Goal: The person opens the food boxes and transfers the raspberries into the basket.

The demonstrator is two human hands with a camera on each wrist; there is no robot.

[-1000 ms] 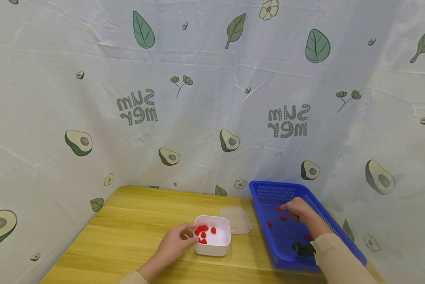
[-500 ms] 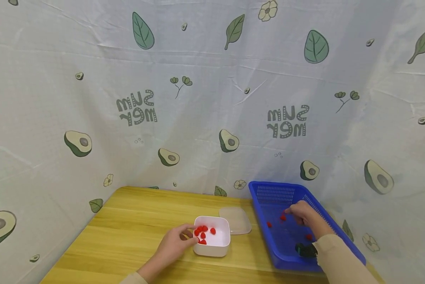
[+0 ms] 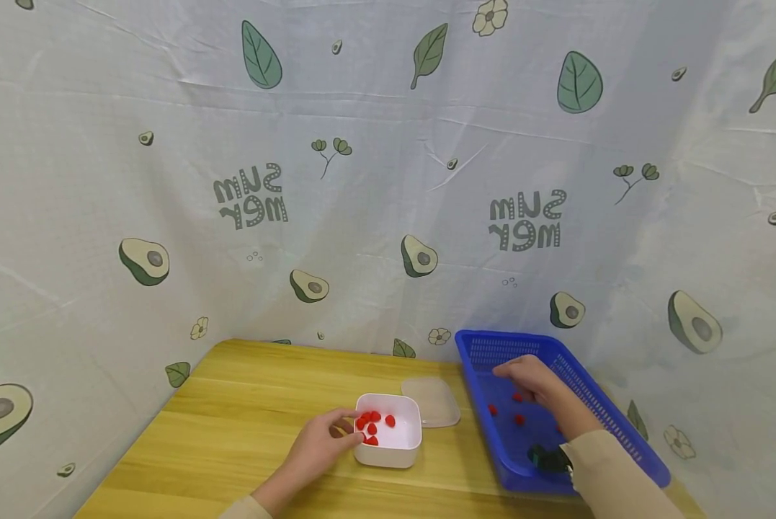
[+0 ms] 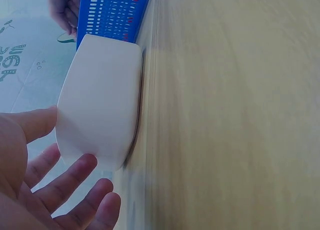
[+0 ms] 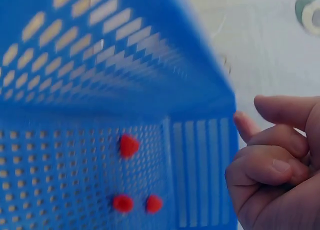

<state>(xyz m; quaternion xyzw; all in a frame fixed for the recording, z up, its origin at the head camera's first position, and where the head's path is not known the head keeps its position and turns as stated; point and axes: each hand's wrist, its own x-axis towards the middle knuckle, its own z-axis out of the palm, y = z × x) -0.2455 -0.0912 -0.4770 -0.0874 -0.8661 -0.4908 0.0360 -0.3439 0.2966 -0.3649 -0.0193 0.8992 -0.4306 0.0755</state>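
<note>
My left hand (image 3: 318, 445) rests its thumb and fingertips against the left side of a small white square box (image 3: 390, 458). Several small red berry-like pieces (image 3: 372, 429) lie inside this box. In the left wrist view my fingers are spread and lightly bent at the box wall (image 4: 100, 95). Over the far part of a blue plastic basket (image 3: 491, 441) hovers my right hand (image 3: 535, 380). Its thumb and index tips stand apart with nothing seen between them, and the other fingers (image 5: 265, 162) are curled. Red pieces (image 5: 128, 146) lie on the basket floor below.
A translucent lid (image 3: 434, 402) lies on the wooden table (image 3: 284, 375) between the white box and the basket. A printed curtain (image 3: 362, 216) hangs behind the table and at its sides. Near the right sleeve a dark object (image 3: 546, 458) shows over the basket.
A red piece earlier at my right fingertips is no longer seen there, and another now shows on the basket floor. The right hand has moved left and toward the back. The left hand stays put.
</note>
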